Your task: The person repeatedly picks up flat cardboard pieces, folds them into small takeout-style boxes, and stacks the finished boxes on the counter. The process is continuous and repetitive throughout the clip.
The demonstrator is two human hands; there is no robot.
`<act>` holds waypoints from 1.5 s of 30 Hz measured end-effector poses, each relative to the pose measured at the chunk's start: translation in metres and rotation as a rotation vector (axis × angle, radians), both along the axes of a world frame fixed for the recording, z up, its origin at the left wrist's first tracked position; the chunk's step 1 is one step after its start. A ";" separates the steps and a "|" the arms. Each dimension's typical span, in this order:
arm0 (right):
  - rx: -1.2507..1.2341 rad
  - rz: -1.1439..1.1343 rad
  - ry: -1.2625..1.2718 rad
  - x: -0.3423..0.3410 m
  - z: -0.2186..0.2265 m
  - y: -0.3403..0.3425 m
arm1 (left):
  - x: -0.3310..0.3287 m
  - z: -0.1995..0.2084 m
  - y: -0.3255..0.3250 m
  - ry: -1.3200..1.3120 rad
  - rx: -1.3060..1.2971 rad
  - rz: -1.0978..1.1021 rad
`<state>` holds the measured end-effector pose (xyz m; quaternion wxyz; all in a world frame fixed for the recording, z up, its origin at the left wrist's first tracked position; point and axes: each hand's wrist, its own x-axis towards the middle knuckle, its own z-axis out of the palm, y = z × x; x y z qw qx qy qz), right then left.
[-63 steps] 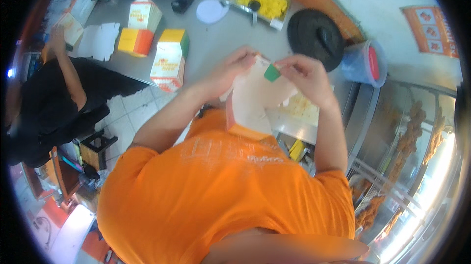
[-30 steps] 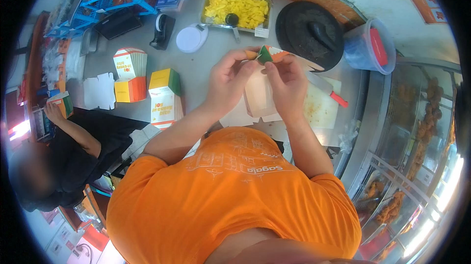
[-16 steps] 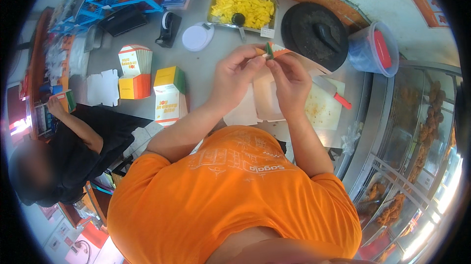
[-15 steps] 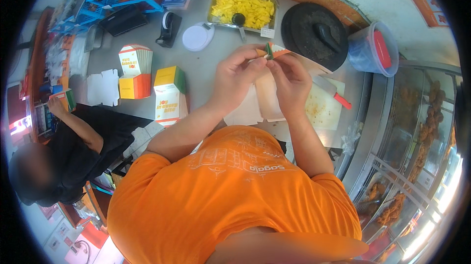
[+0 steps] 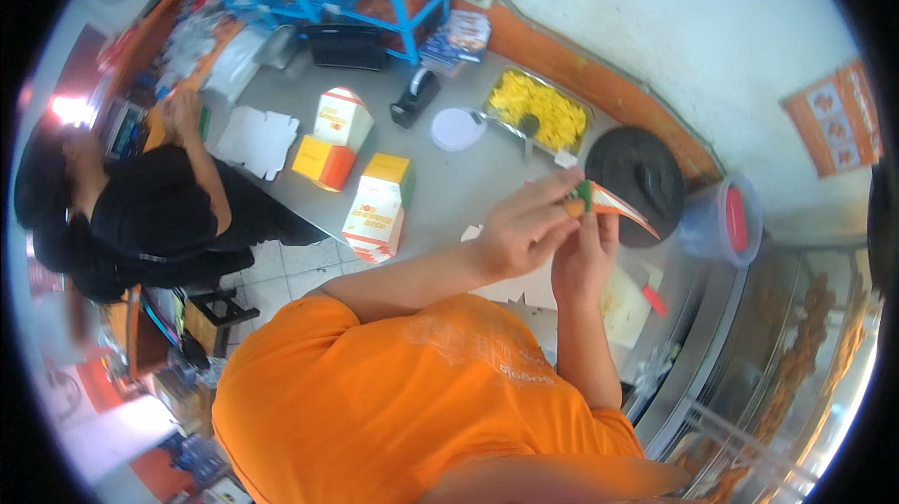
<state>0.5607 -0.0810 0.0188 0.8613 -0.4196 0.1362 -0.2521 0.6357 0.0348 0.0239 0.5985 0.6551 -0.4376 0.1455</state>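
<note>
One grey table [image 5: 445,195] carries most of the items inspected. A co-worker [image 5: 140,209] in black clothing occupies the far left, well apart from the hands reported below.

A round black lid [image 5: 648,155] lies flat beyond the hands, near the wall. Beside it, a shallow tray [image 5: 582,137] of yellow food [image 5: 541,109] is set back, presumably leaving the near side free for cardboard.

Left of centre stand two carton stacks: a yellow-and-orange stack [image 5: 325,164] and, nearer, a yellow-and-green stack [image 5: 379,209]. Their pieces appear nested, probably to save space. White flat cardboard [image 5: 257,141] lies beyond them.

The carton [image 5: 611,203] is held raised in front of the body, its orange-and-white edge crossing the lid in view; contact between them cannot be told. The left hand [image 5: 529,226] and right hand [image 5: 587,256] meet at its green corner [image 5: 585,193], both sets of fingers pinching the cardboard there. The opposed grip seems intended to steady thin, springy material. Exact fingertip contact is blurred.
</note>
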 end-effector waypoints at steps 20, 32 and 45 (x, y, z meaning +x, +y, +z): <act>-0.562 0.256 0.123 -0.052 0.007 -0.017 | -0.033 -0.030 0.092 0.930 -0.212 -0.091; -0.510 0.273 0.283 -0.041 0.017 0.018 | -0.036 -0.025 0.111 0.707 0.023 0.183; -0.592 0.299 0.324 -0.028 0.022 0.003 | -0.027 -0.026 0.111 0.264 0.075 -0.080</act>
